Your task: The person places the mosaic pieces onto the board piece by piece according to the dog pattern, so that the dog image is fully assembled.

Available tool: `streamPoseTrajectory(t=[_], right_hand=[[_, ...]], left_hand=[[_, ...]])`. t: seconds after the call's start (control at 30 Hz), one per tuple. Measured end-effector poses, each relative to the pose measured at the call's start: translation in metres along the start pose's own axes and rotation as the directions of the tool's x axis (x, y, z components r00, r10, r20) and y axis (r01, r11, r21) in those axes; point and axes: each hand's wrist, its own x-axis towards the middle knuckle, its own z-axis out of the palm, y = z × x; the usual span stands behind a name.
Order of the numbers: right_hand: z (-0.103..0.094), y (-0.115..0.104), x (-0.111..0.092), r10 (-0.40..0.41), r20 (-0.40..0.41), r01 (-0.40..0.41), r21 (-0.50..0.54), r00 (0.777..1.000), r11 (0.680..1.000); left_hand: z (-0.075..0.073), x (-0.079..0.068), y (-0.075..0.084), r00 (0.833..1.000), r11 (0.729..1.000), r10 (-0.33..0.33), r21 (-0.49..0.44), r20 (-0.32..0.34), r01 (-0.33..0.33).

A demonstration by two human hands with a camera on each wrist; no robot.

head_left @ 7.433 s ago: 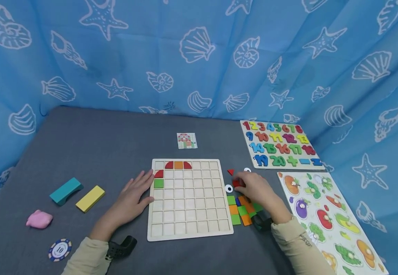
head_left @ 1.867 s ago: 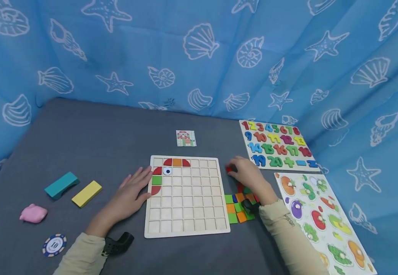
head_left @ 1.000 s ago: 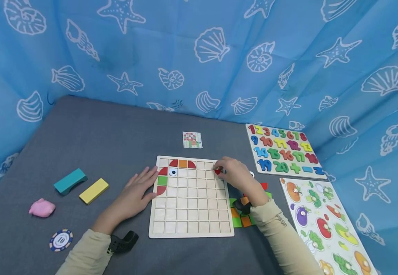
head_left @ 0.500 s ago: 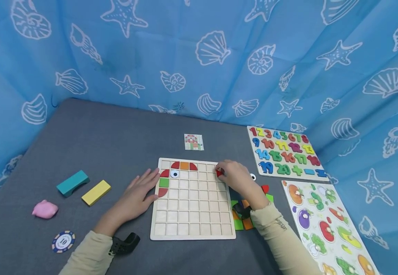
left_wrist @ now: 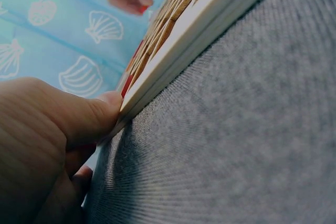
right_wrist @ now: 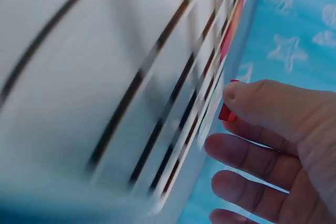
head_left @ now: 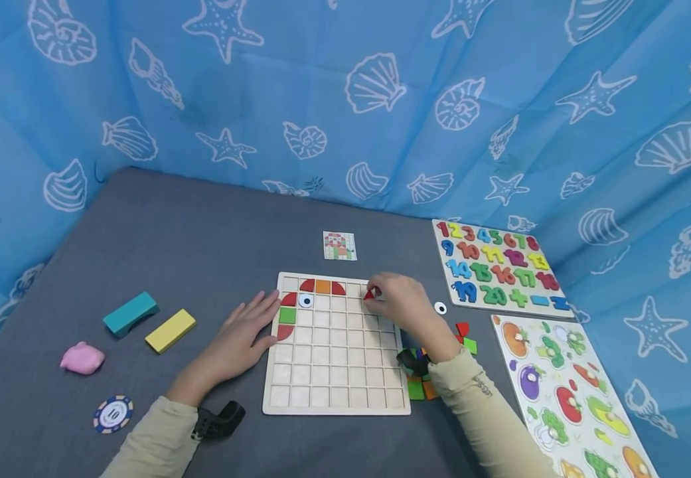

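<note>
A wooden grid board (head_left: 336,375) lies in the middle of the table. My left hand (head_left: 240,338) rests at its left edge with fingers extended, the thumb (left_wrist: 100,111) against the side. Between the thumb and fingers of my right hand (head_left: 403,305) is a small red tile (right_wrist: 227,109), pinched over the upper right cells. Along the board's upper left sit several red rounded tiles (head_left: 337,288), an orange square (head_left: 323,286), a green square (head_left: 287,315) and a round eye tile (head_left: 306,301). My right wrist partly hides a pile of coloured tiles (head_left: 415,390).
Beyond the board lies a small picture card (head_left: 339,245). To the right are a number puzzle (head_left: 494,265) and a vegetable puzzle (head_left: 566,385). At left are a teal block (head_left: 130,314), yellow block (head_left: 170,330), pink pig (head_left: 82,358) and poker chip (head_left: 113,414). Another eye tile (head_left: 440,308) lies right of the board.
An eye tile and another red rounded tile have been added to the board. My right hand has moved left from the loose tiles to over the board with a red tile; my left hand stays.
</note>
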Motion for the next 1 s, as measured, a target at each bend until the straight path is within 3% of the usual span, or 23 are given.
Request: streamPoseTrajectory(t=[0.33, 0.57, 1.0], right_hand=[[0.009, -0.053, 0.027, -0.212, -0.035, 0.210, -0.061, 0.977, 0.976], [0.013, -0.063, 0.031, -0.200, 0.002, 0.200, -0.072, 0.980, 0.977], [0.017, -0.060, 0.026, -0.183, -0.033, 0.181, -0.056, 0.983, 0.982]], left_hand=[[-0.002, 0.001, 0.001, 1.000, 1.000, -0.013, 0.009, 0.013, 0.013], [-0.004, 0.001, 0.004, 1.000, 1.000, -0.020, 0.006, 0.016, 0.020], [-0.003, 0.002, 0.005, 0.999, 0.999, -0.032, 0.018, 0.017, 0.031]])
